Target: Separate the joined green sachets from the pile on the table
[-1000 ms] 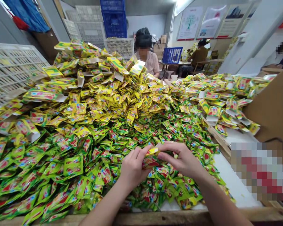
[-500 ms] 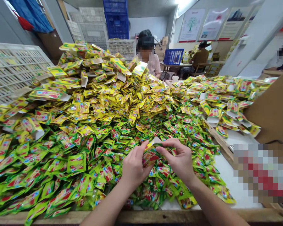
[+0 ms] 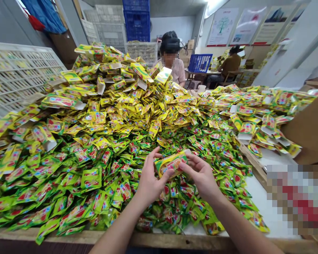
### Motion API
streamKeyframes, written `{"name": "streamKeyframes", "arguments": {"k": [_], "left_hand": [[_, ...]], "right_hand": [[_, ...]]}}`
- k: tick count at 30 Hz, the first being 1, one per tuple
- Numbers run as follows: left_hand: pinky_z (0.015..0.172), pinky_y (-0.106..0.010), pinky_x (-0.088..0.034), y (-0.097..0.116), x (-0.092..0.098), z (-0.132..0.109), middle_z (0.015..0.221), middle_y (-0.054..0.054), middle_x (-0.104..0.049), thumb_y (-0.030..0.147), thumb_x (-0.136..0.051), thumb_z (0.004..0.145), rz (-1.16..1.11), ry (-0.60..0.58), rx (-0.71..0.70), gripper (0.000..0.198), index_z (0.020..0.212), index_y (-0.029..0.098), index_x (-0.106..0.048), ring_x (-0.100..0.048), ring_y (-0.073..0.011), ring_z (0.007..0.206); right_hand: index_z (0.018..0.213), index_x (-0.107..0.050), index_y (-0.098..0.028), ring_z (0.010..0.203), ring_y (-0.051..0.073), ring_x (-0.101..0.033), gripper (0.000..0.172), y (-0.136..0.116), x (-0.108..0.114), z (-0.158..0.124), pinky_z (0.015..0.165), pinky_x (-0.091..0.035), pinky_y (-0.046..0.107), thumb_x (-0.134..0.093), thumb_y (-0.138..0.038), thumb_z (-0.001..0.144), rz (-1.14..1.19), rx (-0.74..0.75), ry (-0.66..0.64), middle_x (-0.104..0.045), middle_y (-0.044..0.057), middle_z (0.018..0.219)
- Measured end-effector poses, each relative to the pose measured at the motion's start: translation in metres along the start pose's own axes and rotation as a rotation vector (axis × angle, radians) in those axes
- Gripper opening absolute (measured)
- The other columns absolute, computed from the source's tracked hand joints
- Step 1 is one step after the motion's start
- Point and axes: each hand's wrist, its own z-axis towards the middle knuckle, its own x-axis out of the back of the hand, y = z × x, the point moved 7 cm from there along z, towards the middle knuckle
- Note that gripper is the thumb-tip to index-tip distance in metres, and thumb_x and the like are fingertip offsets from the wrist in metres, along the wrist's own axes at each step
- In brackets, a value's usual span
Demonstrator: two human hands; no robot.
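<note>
Holding a small yellow box [image 3: 167, 165] in a loose left grip [image 3: 149, 180] and pinching right grip [image 3: 205, 179], above green packets [image 3: 91, 178]

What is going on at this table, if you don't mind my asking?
A person's right hand holds a box at one end, while the left hand has its thumb against the front. The box is above a heap of green packets. Yellow packets are piled behind, and more boxes lie on both sides. Another person is beyond the pile.
</note>
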Motion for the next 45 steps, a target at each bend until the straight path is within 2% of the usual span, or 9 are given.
{"name": "streamKeyframes", "arguments": {"k": [7,13,18,23,25,29,33,40,45], "left_hand": [[0.068,-0.028,-0.049,-0.007,-0.005,-0.002,0.086,-0.003,-0.062,0.037,-0.058,0.081,-0.215,-0.004,0.134,0.026,0.096,0.020,-0.047,-0.061,-0.0150,0.074],[0.068,-0.027,-0.049,0.000,0.005,-0.006,0.086,-0.002,-0.060,0.040,-0.058,0.080,-0.256,0.102,0.033,0.026,0.094,0.020,-0.048,-0.061,-0.0154,0.075],[0.064,-0.028,-0.049,-0.003,-0.013,-0.006,0.093,-0.005,-0.062,0.042,-0.050,0.086,-0.220,-0.211,0.065,0.043,0.121,0.020,-0.037,-0.060,-0.0145,0.069],[0.070,-0.033,-0.051,-0.010,0.004,0.003,0.108,-0.008,-0.057,0.039,-0.052,0.085,-0.095,-0.026,0.052,0.049,0.127,0.022,-0.033,-0.061,-0.0156,0.077],[0.070,-0.033,-0.051,-0.011,0.006,0.004,0.107,-0.007,-0.057,0.037,-0.052,0.085,-0.063,0.010,0.043,0.046,0.125,0.022,-0.035,-0.060,-0.0147,0.075],[0.067,-0.030,-0.051,-0.009,0.000,0.003,0.098,-0.005,-0.059,0.032,-0.054,0.084,-0.035,0.008,-0.021,0.038,0.118,0.021,-0.042,-0.060,-0.0127,0.069],[0.066,-0.028,-0.051,-0.007,0.011,0.018,0.089,-0.003,-0.060,0.031,-0.054,0.083,-0.074,0.153,-0.042,0.027,0.107,0.020,-0.048,-0.060,-0.0124,0.068],[0.092,-0.041,-0.045,-0.011,0.019,0.103,0.113,-0.015,-0.059,0.026,-0.061,0.076,0.496,0.120,0.073,0.040,0.113,0.015,-0.048,-0.057,-0.0268,0.107],[0.089,-0.054,-0.041,-0.014,0.021,0.131,0.091,-0.017,-0.067,0.015,-0.053,0.076,0.545,0.078,0.092,0.020,0.095,0.012,-0.059,-0.061,-0.0351,0.096]], "right_hand": [[0.089,-0.066,-0.019,0.079,0.018,-0.067,0.029,0.004,-0.021,0.001,0.078,-0.053,0.031,-0.067,-0.045,0.076,0.075,-0.059,-0.291,-0.073,0.003,0.084],[0.116,-0.051,-0.025,0.083,0.016,-0.064,0.057,-0.021,0.007,-0.005,0.075,-0.052,0.029,-0.077,-0.036,0.066,-0.032,0.222,0.107,-0.067,0.003,0.098],[0.097,-0.065,-0.019,0.060,0.015,-0.060,0.041,-0.026,0.028,0.017,0.053,-0.050,0.027,-0.076,-0.040,0.064,-0.351,-0.087,-0.325,-0.067,0.003,0.076],[0.105,-0.063,-0.013,0.092,0.026,-0.062,0.043,-0.117,0.171,0.071,0.068,-0.051,0.035,-0.053,-0.048,0.082,-0.675,0.307,0.602,-0.061,0.019,0.111],[0.115,-0.057,-0.008,0.107,0.030,-0.056,0.047,-0.124,0.188,0.088,0.079,-0.048,0.044,-0.035,-0.042,0.091,-0.862,0.342,0.661,-0.050,0.026,0.127],[0.102,-0.068,-0.018,0.092,0.023,-0.064,0.029,-0.066,0.148,0.116,0.078,-0.051,0.035,-0.055,-0.019,0.077,-0.996,0.284,0.204,-0.067,0.012,0.108],[0.089,-0.073,-0.026,0.088,0.020,-0.065,0.040,-0.008,0.095,0.119,0.077,-0.049,0.026,-0.062,-0.001,0.059,-1.091,0.253,-0.195,-0.071,0.003,0.096],[0.073,-0.065,-0.017,0.084,0.023,-0.058,0.026,-0.018,0.096,0.117,0.074,-0.043,0.030,-0.061,0.001,0.056,-1.106,0.295,-0.198,-0.063,0.009,0.086],[0.069,-0.057,-0.020,0.068,0.019,-0.055,0.008,-0.035,0.098,0.096,0.065,-0.042,0.030,-0.063,-0.015,0.067,-0.882,0.295,-0.081,-0.059,0.002,0.068]]}}
